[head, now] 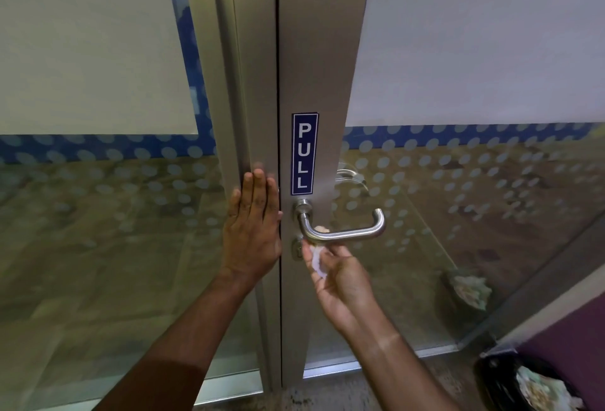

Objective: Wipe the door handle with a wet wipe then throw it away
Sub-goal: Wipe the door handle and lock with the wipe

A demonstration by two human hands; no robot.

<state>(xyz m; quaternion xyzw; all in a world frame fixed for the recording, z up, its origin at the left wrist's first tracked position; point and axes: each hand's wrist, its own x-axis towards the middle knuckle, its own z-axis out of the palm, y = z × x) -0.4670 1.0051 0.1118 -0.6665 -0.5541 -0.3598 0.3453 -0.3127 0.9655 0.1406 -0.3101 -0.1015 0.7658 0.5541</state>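
A brushed-metal lever door handle (353, 233) sticks out from the grey door frame below a blue PULL sign (304, 153). My right hand (340, 274) is just under the handle's left bend, pinching a crumpled white wet wipe (316, 258) against the underside of the bar. A bit of the wipe shows above the bar too. My left hand (253, 230) lies flat with fingers together on the neighbouring frame post, left of the door gap, holding nothing.
A keyhole (297, 248) sits below the handle base. Frosted, dotted glass panels flank the frame. A black-lined waste bin (510, 378) with crumpled paper stands on the floor at bottom right, next to a purple surface (569, 332).
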